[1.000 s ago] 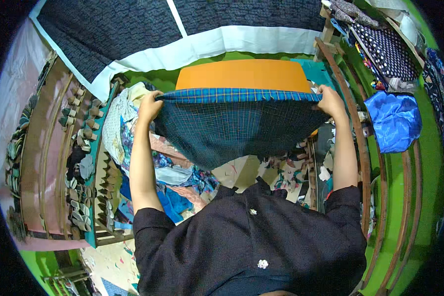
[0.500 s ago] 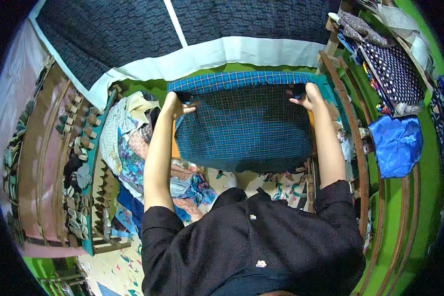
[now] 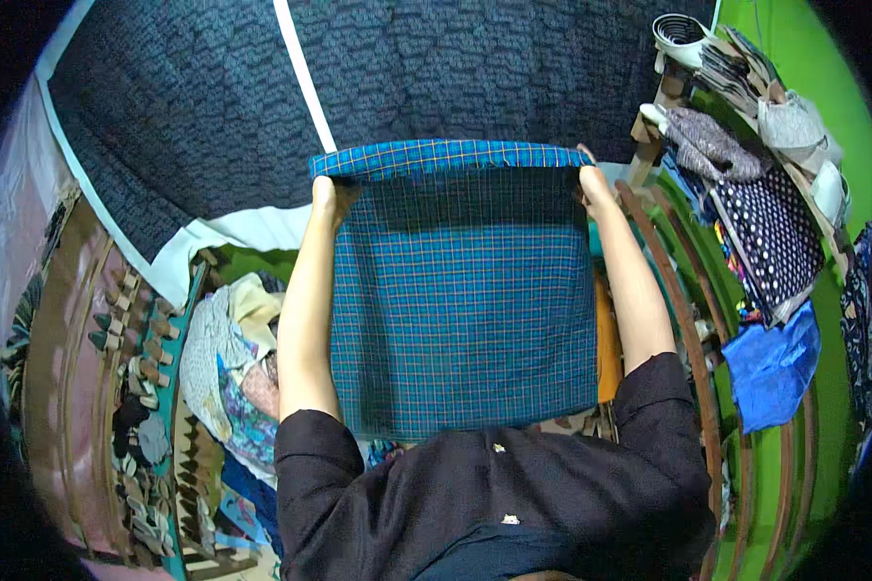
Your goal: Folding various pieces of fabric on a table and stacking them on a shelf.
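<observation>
Head view: blue plaid cloth (image 3: 465, 320) hangs nearly flat below both hands.
I see the left hand (image 3: 331, 201) and right hand (image 3: 593, 188) pinching its top edge near either end, fingertips partly hidden. Half a second ago it billowed; now it drops straighter, so I judge it mostly spread out. Orange surface (image 3: 607, 339) shows only as a strip below the right hand.

No legible text, labels or numbers

Two hands (image 3: 327, 200) (image 3: 597, 186), one checked cloth (image 3: 465, 320), two shirt buttons (image 3: 499, 447) (image 3: 511, 520)
</observation>
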A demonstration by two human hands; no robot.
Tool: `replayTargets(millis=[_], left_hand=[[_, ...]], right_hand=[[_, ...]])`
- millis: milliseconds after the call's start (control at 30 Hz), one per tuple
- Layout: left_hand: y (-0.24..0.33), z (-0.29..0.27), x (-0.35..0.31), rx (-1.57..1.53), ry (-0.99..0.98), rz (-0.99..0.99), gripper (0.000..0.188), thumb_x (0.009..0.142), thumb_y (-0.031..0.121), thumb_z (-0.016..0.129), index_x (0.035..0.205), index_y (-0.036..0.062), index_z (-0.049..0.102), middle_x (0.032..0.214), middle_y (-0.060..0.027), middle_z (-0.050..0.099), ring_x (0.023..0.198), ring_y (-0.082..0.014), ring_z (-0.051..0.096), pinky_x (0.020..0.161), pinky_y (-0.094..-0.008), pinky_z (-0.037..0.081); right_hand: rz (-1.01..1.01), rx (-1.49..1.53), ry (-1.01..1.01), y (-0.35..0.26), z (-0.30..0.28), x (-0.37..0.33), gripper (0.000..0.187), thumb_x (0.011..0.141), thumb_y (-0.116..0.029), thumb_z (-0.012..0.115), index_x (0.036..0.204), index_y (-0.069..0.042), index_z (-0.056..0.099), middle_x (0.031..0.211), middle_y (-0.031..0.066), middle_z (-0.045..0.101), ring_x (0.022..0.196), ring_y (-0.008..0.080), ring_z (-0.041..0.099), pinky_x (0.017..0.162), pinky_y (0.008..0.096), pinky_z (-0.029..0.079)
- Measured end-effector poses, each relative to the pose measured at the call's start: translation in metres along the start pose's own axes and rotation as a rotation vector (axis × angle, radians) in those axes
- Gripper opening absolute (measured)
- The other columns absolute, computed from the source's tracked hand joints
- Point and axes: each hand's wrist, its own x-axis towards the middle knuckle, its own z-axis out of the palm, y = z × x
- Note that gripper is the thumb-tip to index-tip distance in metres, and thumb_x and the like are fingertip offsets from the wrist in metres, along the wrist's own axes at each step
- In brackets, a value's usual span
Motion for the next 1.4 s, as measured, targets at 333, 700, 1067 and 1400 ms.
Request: replayTargets(millis=[333, 700, 1067, 1400], left_hand=[[0.102, 0.058, -0.024, -0.184, -0.211, 0.580, 0.048, 0.090, 0.033, 0.036, 0.133, 0.0121, 0.028, 0.114, -0.0074, 0.051, 0.102, -0.0215, 0.051, 0.089, -0.0370, 0.040], [0.070, 0.021, -0.152, -0.085, -0.313, 0.706, 0.058, 0.089, 0.030, 0.034, 0.138, 0.0089, 0.011, 0.129, -0.0112, 0.037, 0.117, -0.0230, 0.040, 0.100, -0.0366, 0.029], [-0.118, -0.075, -0.252, 0.070, 0.052, 0.291, 0.050, 0.091, 0.028, 0.036, 0.135, 0.0067, 0.024, 0.127, -0.0077, 0.042, 0.109, -0.0170, 0.045, 0.093, -0.0310, 0.035], [-0.207, -0.148, -0.332, 0.946, 0.122, 0.098, 0.044, 0.061, -0.013, 0.041, 0.098, -0.0008, 0.061, 0.096, -0.0145, 0.062, 0.095, -0.0218, 0.058, 0.083, -0.0281, 0.044]], right_hand=[[-1.060, -0.010, 0.105, -0.079, -0.036, -0.021, 0.047, 0.090, -0.014, 0.037, 0.134, -0.005, 0.025, 0.139, 0.0089, 0.027, 0.128, 0.0192, 0.024, 0.104, 0.0285, 0.016], [-1.326, -0.183, -0.046, -0.034, -0.085, -0.114, 0.064, 0.087, -0.034, 0.044, 0.133, 0.004, 0.020, 0.137, 0.0144, 0.027, 0.127, 0.0225, 0.025, 0.104, 0.0325, 0.018], [-0.799, -0.454, -0.024, 0.170, -0.128, -0.185, 0.052, 0.080, -0.008, 0.049, 0.129, -0.005, 0.033, 0.127, 0.0201, 0.040, 0.119, 0.0309, 0.038, 0.098, 0.0371, 0.029], [-0.181, -0.764, 0.027, 0.296, -0.173, -0.226, 0.044, 0.066, 0.006, 0.046, 0.104, -0.011, 0.060, 0.097, 0.0193, 0.059, 0.087, 0.0337, 0.057, 0.073, 0.0382, 0.045]])
